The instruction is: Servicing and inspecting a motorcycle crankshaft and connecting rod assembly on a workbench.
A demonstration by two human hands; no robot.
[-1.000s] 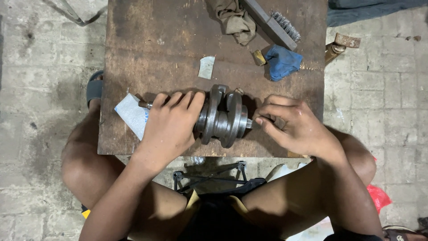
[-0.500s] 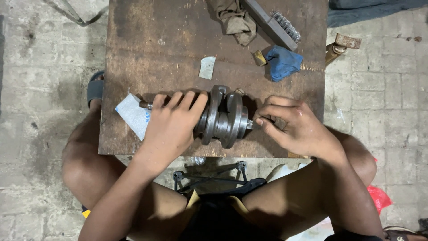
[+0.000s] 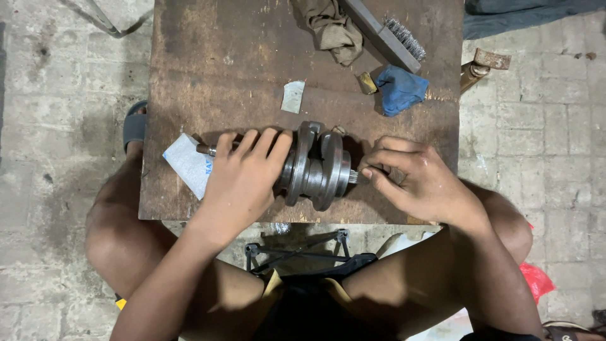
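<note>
While the crankshaft (image 3: pixel 315 165) lies at the lower middle of the table (image 3: pixel 208 69) exactly as before, the left hand (image 3: pixel 243 180) stays clamped over its left shaft — the right hand (image 3: pixel 413 177) still pinches the right stub end, nothing shifted.

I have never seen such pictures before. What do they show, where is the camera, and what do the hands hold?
There is no machine here: a seated person works with two bare hands. The camera sits on the person's head and looks straight down. The left hand lies over one end of a grey metal crankshaft; the right hand pinches its other shaft end. The crankshaft rests on a rusty brown table. Also on it: a wire brush, a blue cloth, a brown rag, a small paper scrap and a pale sheet beside the left hand.
</note>
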